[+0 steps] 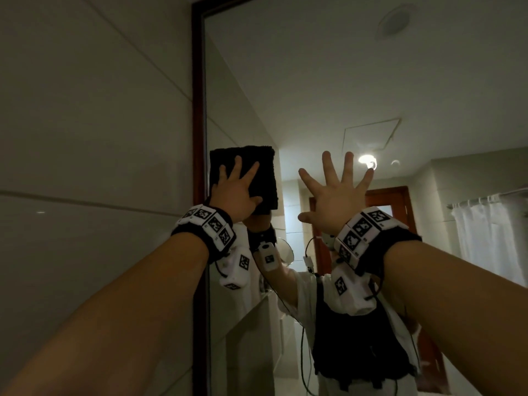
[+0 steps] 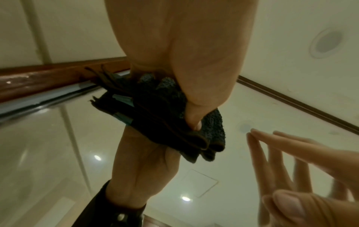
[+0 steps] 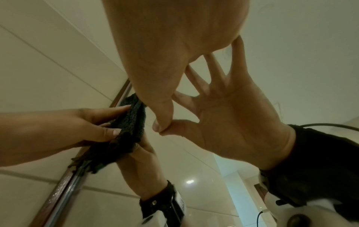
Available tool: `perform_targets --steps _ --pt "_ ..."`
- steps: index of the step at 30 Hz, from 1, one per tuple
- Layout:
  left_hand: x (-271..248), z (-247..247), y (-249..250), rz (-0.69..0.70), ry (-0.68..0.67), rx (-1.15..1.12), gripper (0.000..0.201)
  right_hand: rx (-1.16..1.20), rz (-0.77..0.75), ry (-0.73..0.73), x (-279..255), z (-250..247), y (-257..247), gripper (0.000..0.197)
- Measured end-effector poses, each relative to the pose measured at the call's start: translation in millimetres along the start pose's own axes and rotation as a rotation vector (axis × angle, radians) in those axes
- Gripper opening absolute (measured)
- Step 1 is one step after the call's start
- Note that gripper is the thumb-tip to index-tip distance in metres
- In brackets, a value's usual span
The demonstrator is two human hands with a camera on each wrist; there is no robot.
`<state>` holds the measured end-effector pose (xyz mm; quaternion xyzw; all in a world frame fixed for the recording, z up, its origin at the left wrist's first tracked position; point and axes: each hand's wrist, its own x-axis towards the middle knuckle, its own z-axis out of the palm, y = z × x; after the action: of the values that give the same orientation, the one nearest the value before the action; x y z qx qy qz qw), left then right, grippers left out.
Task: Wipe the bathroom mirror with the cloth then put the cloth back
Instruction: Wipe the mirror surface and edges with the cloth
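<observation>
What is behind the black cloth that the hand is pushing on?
The mirror glass. The left hand presses the folded black cloth flat against it, near the wooden frame. The patch of glass right under the cloth is covered, so nothing there can be seen.

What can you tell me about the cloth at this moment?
The cloth is dark, nearly black, with a nubbly terry-like pile. It is folded into a thick pad of several layers, with a teal strip showing between the folds in the left wrist view. The left hand presses it flat against the mirror near the brown wooden frame, fingers spread over it and thumb at its lower edge. The right hand does not touch it.
</observation>
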<state>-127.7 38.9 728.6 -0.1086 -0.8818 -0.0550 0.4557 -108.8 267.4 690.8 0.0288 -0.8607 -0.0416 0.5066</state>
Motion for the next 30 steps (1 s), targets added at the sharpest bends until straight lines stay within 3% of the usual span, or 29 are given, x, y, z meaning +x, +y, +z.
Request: perform_targets --steps 9,14,19,30 --pt "2.9 -12.5 -22.2 0.027 0.0 0.156 0.083 0.008 0.003 0.014 -0.6 2.6 2.2 0.096" --pt "-4.3 -19.8 -32.5 -0.057 0.007 0.516 0.088 0.006 0.0 0.008 -2.0 2.3 3.0 0.095" --pt "-19.5 -32.8 -38.6 -0.139 -0.022 0.724 0.073 0.001 0.0 0.01 -2.3 3.0 2.8 0.095" --pt "-52.1 -35.8 -28.4 -0.128 -0.126 0.875 0.057 -0.005 0.012 -0.013 -4.6 -1.0 0.6 0.095"
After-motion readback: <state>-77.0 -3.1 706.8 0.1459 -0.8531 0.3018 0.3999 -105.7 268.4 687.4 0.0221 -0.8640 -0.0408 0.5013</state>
